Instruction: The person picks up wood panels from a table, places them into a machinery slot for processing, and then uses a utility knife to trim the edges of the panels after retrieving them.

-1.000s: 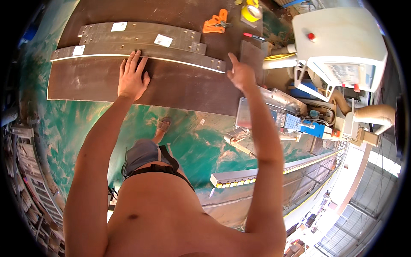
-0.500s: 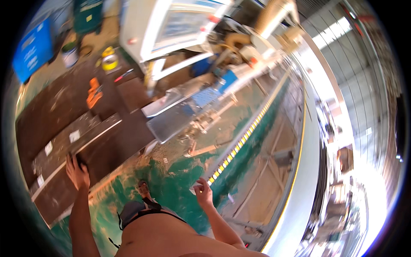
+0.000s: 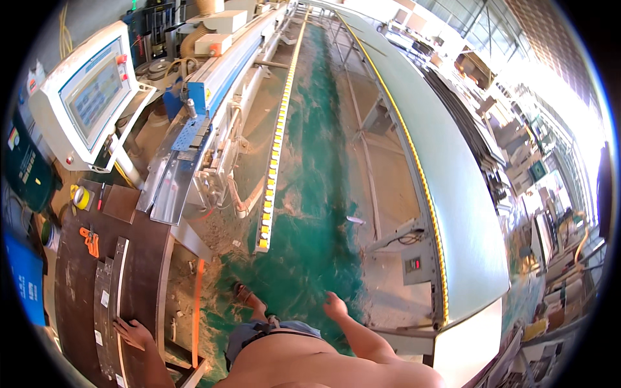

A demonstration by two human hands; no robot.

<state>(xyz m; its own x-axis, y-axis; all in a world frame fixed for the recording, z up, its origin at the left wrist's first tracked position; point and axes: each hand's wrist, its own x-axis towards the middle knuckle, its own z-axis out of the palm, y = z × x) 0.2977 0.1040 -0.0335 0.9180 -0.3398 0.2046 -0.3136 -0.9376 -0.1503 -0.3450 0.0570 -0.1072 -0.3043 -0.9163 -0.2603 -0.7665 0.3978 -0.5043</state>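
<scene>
On the dark brown table, my left hand (image 3: 134, 334) lies with fingers spread across a narrow brown strip (image 3: 118, 271) with a pale edge, not wrapped around it. Beside that strip runs another dark brown strip (image 3: 101, 323) bearing small white labels. My right hand (image 3: 335, 307) hangs over the green floor, away from the table, its fingers curled in. Whatever it may hold is hidden.
Ahead on the table are an orange clamp-like tool (image 3: 90, 241), a yellow tape roll (image 3: 81, 198) and a dark board (image 3: 121, 204). A machine with a screen panel (image 3: 94, 97) stands beyond. A roller rail (image 3: 275, 155) and a long belt conveyor (image 3: 446, 181) run forward.
The view has swung right and levelled along the conveyor. My left hand stays on the strip. The white piece seen at my right fingers before no longer shows there.
</scene>
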